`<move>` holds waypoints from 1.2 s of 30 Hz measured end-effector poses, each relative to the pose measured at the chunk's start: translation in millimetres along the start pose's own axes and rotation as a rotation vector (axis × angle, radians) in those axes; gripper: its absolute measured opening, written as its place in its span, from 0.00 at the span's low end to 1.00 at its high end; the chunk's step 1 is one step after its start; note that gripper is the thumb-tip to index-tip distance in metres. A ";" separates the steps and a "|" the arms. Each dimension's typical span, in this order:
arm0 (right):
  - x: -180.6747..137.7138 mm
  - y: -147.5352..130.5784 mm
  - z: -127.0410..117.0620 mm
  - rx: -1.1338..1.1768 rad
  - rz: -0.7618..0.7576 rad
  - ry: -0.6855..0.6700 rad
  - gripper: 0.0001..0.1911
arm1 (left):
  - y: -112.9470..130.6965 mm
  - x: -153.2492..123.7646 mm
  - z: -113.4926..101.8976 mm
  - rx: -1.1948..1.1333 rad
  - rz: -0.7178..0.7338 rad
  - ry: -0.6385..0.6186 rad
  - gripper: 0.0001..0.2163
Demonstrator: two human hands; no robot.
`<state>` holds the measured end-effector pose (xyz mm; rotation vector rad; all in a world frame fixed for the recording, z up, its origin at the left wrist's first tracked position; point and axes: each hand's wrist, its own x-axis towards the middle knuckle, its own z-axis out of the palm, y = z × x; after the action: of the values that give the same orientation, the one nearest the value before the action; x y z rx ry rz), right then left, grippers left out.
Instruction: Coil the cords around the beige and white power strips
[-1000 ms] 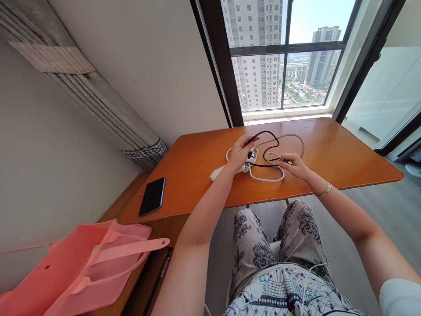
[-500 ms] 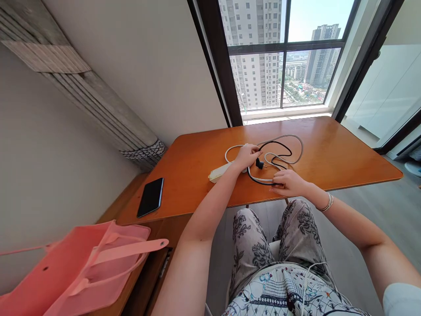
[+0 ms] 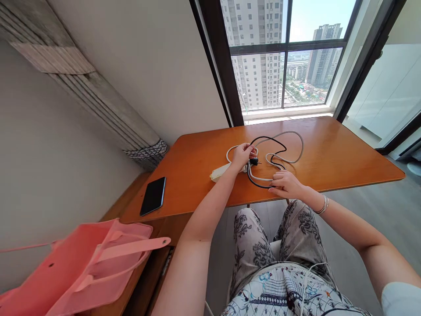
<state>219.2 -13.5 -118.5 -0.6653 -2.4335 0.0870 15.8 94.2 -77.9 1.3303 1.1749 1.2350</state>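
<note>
Black plug [image 3: 254, 161]: now farther left
Left hand [image 3: 242, 155]: pinches black cord [image 3: 272, 138], partly covers power strip [image 3: 218, 173]
Right hand [image 3: 285, 184]: pinches black cord
Phone [image 3: 153, 196]: near pink bag [image 3: 79, 259]

Wide free room is left on the right part of the worktop [image 3: 348, 156], where a hand can be passed from the near edge to the window side. The middle is obstructed by loops of white cable [image 3: 301, 147] and black cable [image 3: 267, 138], and the gap between the left hand [image 3: 243, 154] and the right hand [image 3: 286, 184] is crossed by both. That gap is narrowed further by the black plug [image 3: 254, 162]. The white power strip [image 3: 217, 174] is partly covered by the left forearm. Between strip and phone [image 3: 153, 196], an open lane is left.
</note>
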 end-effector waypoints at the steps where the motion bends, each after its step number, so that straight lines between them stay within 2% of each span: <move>1: 0.1 -1.0 0.3 -0.020 -0.004 0.001 0.26 | -1.1 0.3 -0.7 -0.007 0.002 -0.005 0.09; 7: -1.8 -2.0 -4.7 -0.068 -0.036 0.008 0.26 | -9.5 5.6 1.3 0.032 0.035 -0.021 0.07; 11: -6.2 -2.6 -5.9 -0.073 -0.023 -0.031 0.26 | -14.8 6.6 3.2 0.175 0.133 -0.032 0.21; 13: -9.4 -5.5 -5.7 -0.084 -0.014 -0.065 0.26 | -16.1 5.9 3.1 0.235 0.178 -0.053 0.25; 18: -17.2 -17.4 -11.3 -0.118 0.165 -0.048 0.23 | -17.0 4.0 0.9 0.298 0.229 -0.131 0.25; 20: -19.6 -20.7 -15.8 -0.061 0.234 -0.036 0.21 | -17.9 2.9 -0.4 0.326 0.256 -0.143 0.26; 22: -21.7 -20.5 -19.3 0.044 0.226 -0.027 0.20 | -19.0 0.7 -1.6 0.343 0.283 -0.147 0.26; 24: -24.4 -14.8 -21.3 0.113 0.220 0.081 0.18 | -19.8 -3.2 -2.8 0.346 0.309 -0.146 0.27; 26: -28.5 -1.0 -22.7 0.092 0.323 0.342 0.14 | -19.5 -8.4 -3.7 0.352 0.337 -0.149 0.28; 28: -34.2 21.3 -25.7 0.010 0.545 0.649 0.20 | -17.4 -14.1 -4.2 0.383 0.360 -0.165 0.27; 29: -37.6 34.7 -28.0 -0.027 0.671 0.759 0.26 | -15.8 -16.7 -4.2 0.407 0.366 -0.181 0.26; 30: -41.0 48.5 -30.7 -0.044 0.788 0.802 0.31 | -13.9 -18.8 -3.9 0.431 0.367 -0.205 0.25; 31: -44.2 61.7 -33.5 -0.032 0.881 0.783 0.33 | -11.9 -20.4 -3.5 0.452 0.363 -0.234 0.25; 33: -49.5 82.1 -37.7 0.100 1.015 0.552 0.26 | -8.6 -21.7 -2.1 0.475 0.351 -0.294 0.25; 35: -51.8 90.3 -38.5 0.288 1.058 0.307 0.18 | -6.9 -21.1 -0.2 0.475 0.337 -0.334 0.25; 36: -51.5 89.7 -37.7 0.367 1.044 0.246 0.17 | -6.8 -20.4 0.9 0.470 0.332 -0.342 0.26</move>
<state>315.9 36.4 -134.8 -1.5673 -1.5488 0.7829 15.7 74.6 -86.7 2.0636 1.0575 0.9244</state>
